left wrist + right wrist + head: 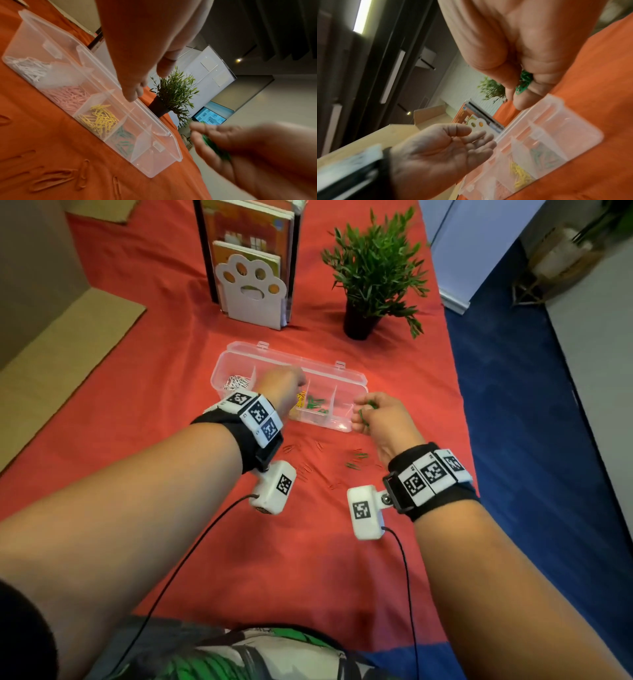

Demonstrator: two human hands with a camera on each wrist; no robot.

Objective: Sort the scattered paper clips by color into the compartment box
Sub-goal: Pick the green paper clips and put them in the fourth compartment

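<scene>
The clear compartment box (349,378) lies open on the orange cloth. From left to right its cells hold white clips (29,67), pink clips (70,97), yellow clips (101,119) and green clips (123,142); the last cell looks bare. My right hand (368,412) hovers at the box's right end, fingers curled round a bunch of green clips (523,82). Over the middle of the box hangs my left hand (284,385), fingers relaxed and holding nothing. Loose orange clips (51,180) and a few green clips (356,462) lie on the cloth in front of the box.
Behind the box stand a paw-shaped book holder (251,285) with books and a potted plant (373,275). Cardboard (58,347) lies at the left. The table's right edge (462,412) drops to blue carpet.
</scene>
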